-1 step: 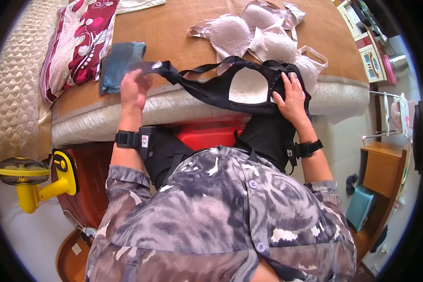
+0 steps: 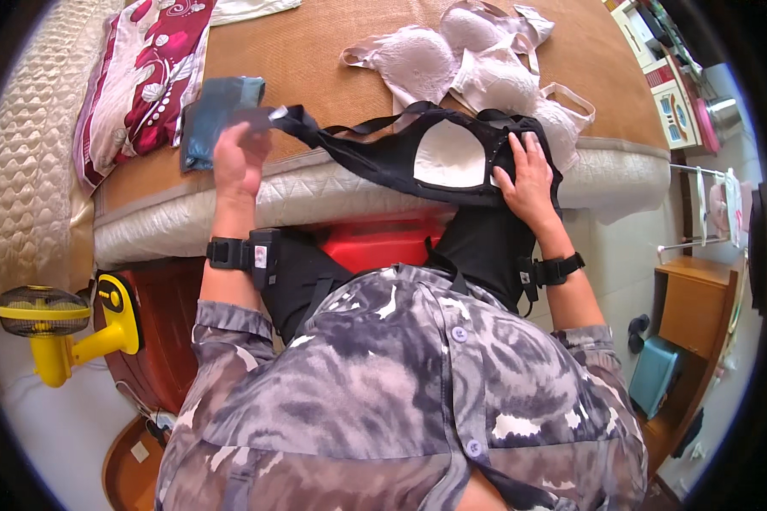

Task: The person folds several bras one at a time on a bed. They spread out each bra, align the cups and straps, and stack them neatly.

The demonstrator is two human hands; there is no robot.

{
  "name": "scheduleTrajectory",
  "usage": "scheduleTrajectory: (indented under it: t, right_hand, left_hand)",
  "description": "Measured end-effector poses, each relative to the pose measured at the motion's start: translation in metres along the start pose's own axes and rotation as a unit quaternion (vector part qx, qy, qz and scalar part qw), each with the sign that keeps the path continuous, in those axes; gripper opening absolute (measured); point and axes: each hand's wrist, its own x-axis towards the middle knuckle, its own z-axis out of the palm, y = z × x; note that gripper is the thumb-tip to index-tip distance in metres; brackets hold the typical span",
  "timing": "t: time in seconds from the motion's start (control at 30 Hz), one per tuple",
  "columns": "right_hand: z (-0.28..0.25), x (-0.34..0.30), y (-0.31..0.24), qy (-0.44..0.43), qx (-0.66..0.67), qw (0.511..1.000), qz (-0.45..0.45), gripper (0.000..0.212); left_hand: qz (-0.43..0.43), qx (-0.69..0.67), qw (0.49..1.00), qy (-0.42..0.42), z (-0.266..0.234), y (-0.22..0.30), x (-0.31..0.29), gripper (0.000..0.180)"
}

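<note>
A black bra point(image 2: 375, 168) lies stretched sideways along the near edge of the bed, its inner side up and one pale cup lining point(image 2: 450, 153) showing. My left hand point(image 2: 241, 157) is closed on the end of its band, pulled out to the left; the fingertips and the fabric there are blurred. On the other cup rests my right hand point(image 2: 528, 177), fingers stretched out and lying on the black fabric, thumb pointing toward the pale lining. Several pale pink bras point(image 2: 496, 77) lie just beyond the black one. A folded blue-grey cloth point(image 2: 217, 111) sits past my left hand.
A maroon-and-white patterned pillow point(image 2: 145, 77) lies at the far left of the bed's brown mat point(image 2: 307, 51). Below the bed edge, a red object point(image 2: 375, 243) shows between my knees. A yellow fan point(image 2: 51, 341) stands lower left, a wooden cabinet point(image 2: 694, 307) to the right.
My left hand has shifted slightly left with the band end, drawing the strap a little further out. The right hand stays in place.
</note>
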Motion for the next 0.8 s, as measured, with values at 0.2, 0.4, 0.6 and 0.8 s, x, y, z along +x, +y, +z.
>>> scheduleTrajectory:
  t: [0.2,0.4,0.6,0.8]
  right_hand:
    - [0.007,0.002,0.004,0.027,0.017,0.999,-0.022,0.058]
    - [0.004,0.008,-0.001,-0.026,0.0,0.999,-0.02,0.055]
    - [0.004,0.01,-0.001,-0.041,-0.011,0.999,-0.011,0.054]
    - [0.004,0.013,-0.004,-0.048,-0.003,0.999,-0.007,0.052]
  left_hand:
    - [0.118,0.01,0.993,0.015,0.036,0.021,-0.004,0.018]
    - [0.318,0.445,0.83,0.104,-0.013,-0.026,0.032,0.028]
    - [0.123,0.661,0.74,0.038,0.01,-0.074,0.012,0.042]
    - [0.081,0.693,0.715,-0.036,0.006,-0.083,0.022,0.033]
